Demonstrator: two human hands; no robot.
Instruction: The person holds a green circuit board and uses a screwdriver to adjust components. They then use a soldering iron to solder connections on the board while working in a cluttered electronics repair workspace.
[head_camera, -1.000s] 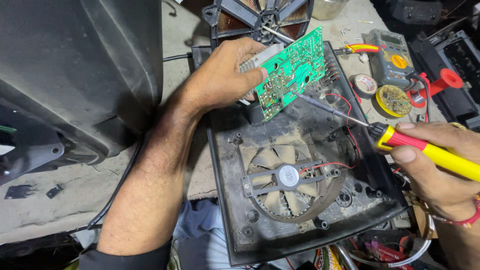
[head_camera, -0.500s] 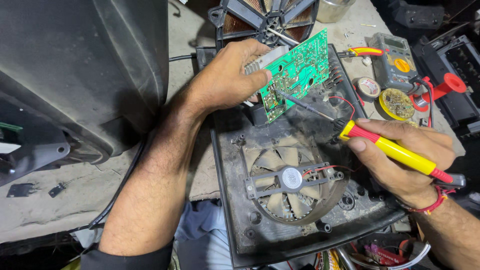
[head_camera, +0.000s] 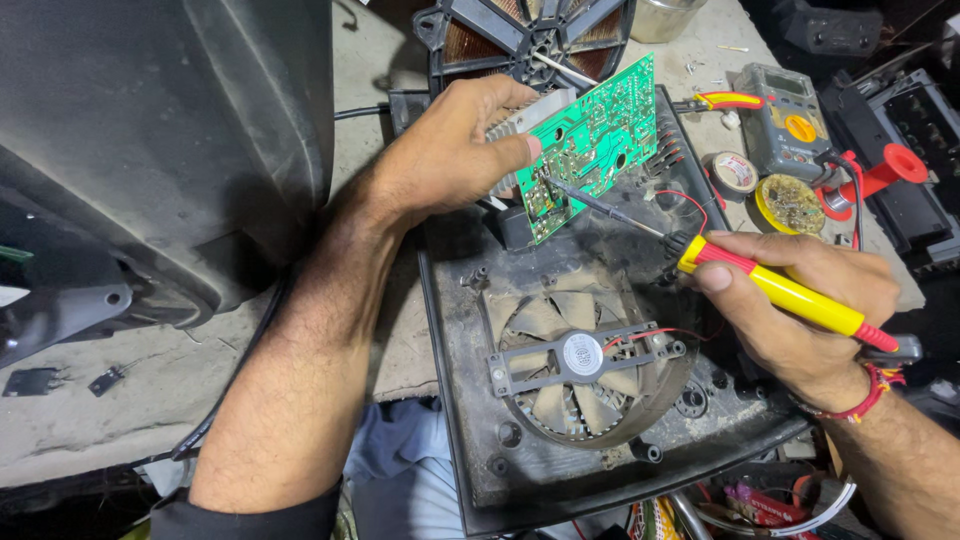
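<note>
Green circuit board (head_camera: 590, 140) held tilted on edge above a dusty black housing (head_camera: 470, 400), soldering iron (head_camera: 770, 290) tip touching its face.

The left hand (head_camera: 455, 150) clamps the board's left edge; the right hand (head_camera: 800, 300) is closed around the yellow iron. A fan (head_camera: 580, 360) sits in the housing below; a multimeter (head_camera: 785, 120) lies beyond.

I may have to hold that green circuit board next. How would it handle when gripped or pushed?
The green circuit board looks thin and flat, so probably stiff and light. The left hand props it on edge, so it would likely tip if released. Its small soldered parts seem fragile.
</note>
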